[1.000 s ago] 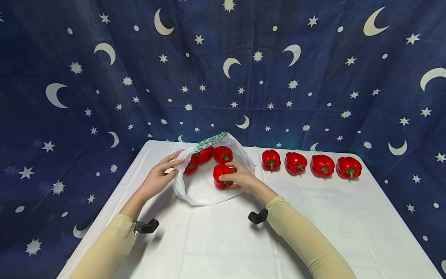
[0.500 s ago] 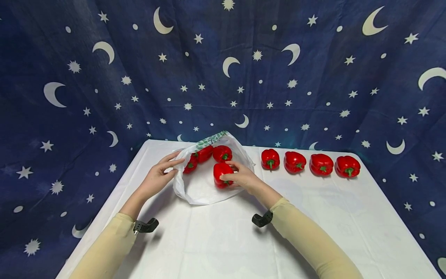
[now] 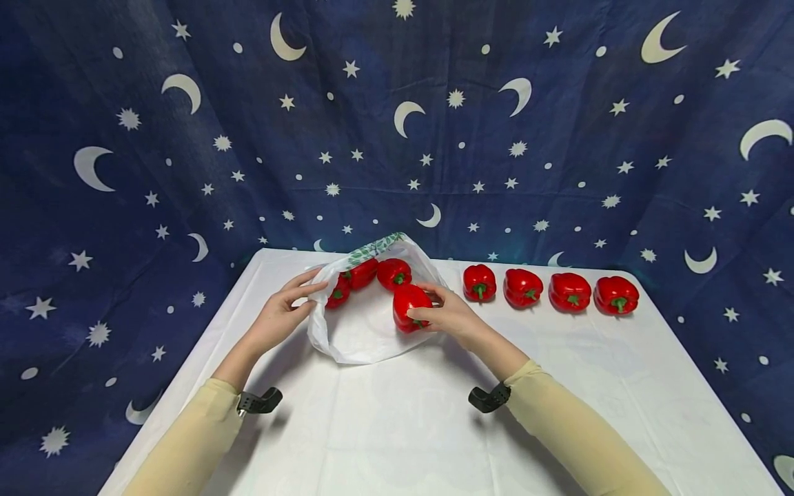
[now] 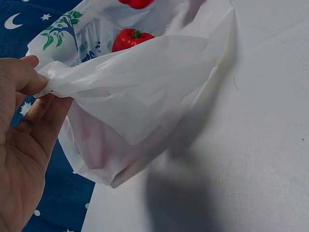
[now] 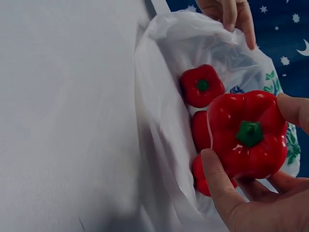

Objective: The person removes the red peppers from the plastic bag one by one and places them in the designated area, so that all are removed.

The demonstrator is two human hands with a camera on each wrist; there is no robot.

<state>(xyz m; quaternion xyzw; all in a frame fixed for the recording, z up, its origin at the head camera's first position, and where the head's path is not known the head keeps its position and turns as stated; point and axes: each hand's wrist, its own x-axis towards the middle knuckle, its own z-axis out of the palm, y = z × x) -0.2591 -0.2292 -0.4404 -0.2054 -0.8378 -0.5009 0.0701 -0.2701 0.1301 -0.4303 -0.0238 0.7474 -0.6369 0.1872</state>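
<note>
A white plastic bag [image 3: 319, 332] with a green leaf print lies on the table, its mouth held wide. My left hand [image 3: 280, 318] pinches the bag's left rim between thumb and fingers, as the left wrist view confirms. In my right hand [image 3: 453, 317] is a red bell pepper [image 3: 409, 308], gripped from the right side at the bag's mouth. Its green stem [image 5: 249, 134] faces the right wrist camera. Deeper in the bag lie three more red peppers: one at the back [image 3: 393, 274], one beside it [image 3: 362, 274] and one at the left [image 3: 338, 293], partly hidden by the rim.
Several red bell peppers stand in a row to the right of the bag, from the nearest pepper [image 3: 479, 283] to the farthest pepper [image 3: 616, 296]. A white cloth covers the table [image 3: 397, 427]. A dark blue curtain [image 3: 372, 117] with moons and stars hangs behind.
My right hand has drawn the held pepper a little to the right and up, away from the middle of the bag. The left hand keeps its place on the rim.
</note>
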